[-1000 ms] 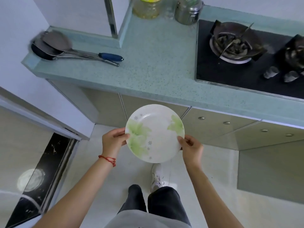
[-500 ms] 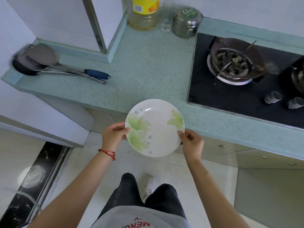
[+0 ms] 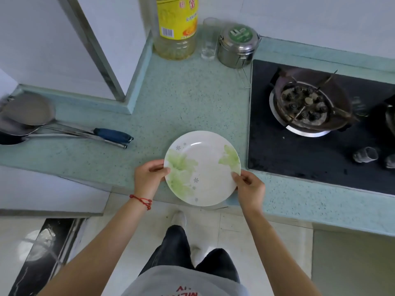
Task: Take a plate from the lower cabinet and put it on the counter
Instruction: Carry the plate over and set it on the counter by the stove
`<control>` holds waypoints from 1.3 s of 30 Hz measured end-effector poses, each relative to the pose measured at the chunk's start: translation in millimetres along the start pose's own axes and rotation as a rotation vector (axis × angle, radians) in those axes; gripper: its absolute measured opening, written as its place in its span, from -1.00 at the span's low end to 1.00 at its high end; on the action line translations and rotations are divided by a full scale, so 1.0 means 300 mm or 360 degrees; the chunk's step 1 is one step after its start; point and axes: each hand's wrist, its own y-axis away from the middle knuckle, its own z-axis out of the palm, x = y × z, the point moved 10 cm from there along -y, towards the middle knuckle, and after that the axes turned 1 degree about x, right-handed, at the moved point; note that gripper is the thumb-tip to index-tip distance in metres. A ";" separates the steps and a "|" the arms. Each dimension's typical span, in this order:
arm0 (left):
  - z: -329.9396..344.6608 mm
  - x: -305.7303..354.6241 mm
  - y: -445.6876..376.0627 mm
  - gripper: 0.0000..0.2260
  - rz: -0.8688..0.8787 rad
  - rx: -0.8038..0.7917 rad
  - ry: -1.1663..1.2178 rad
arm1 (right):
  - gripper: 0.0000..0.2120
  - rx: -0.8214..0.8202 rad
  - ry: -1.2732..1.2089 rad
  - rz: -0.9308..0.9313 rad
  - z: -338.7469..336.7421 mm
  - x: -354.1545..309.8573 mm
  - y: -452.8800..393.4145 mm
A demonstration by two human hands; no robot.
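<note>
So there's one round white plate with green flower prints (image 3: pixel 202 167), face up, over the front edge of the speckled teal counter (image 3: pixel 181 99). Left hand (image 3: pixel 148 178) pinches its left rim, right hand (image 3: pixel 250 188) pinches the right, fingers closed on it. Round, so no long axis.

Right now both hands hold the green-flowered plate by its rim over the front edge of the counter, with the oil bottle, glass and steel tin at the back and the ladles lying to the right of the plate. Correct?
Not quite. The head view shows the ladles lying to the left of the plate, not the right; the gas stove is on the right. The rest stands: left hand and right hand grip the rim.
</note>
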 end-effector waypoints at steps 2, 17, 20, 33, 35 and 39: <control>0.005 0.023 -0.055 -0.75 0.0009 -0.0016 -0.0029 | -0.81 0.0012 0.0015 0.0030 0.031 -0.014 -0.034; 0.078 0.083 -0.322 -0.76 0.0006 -0.0028 -0.0183 | -0.86 0.0115 0.0141 0.0050 0.137 -0.121 -0.219; 0.087 0.093 -0.356 -0.76 -0.0014 0.0009 -0.0193 | -0.97 0.0139 0.0204 0.0078 0.149 -0.126 -0.258; 0.113 0.180 -0.449 -0.77 0.0058 0.0131 -0.0317 | -0.88 0.0050 0.0251 0.0040 0.228 -0.184 -0.388; 0.116 0.195 -0.460 -0.76 0.0079 0.0146 -0.0342 | -0.90 0.0043 0.0264 0.0037 0.237 -0.190 -0.405; 0.121 0.227 -0.486 -0.76 0.0134 0.0176 -0.0431 | -0.95 0.0020 0.0279 0.0031 0.254 -0.199 -0.439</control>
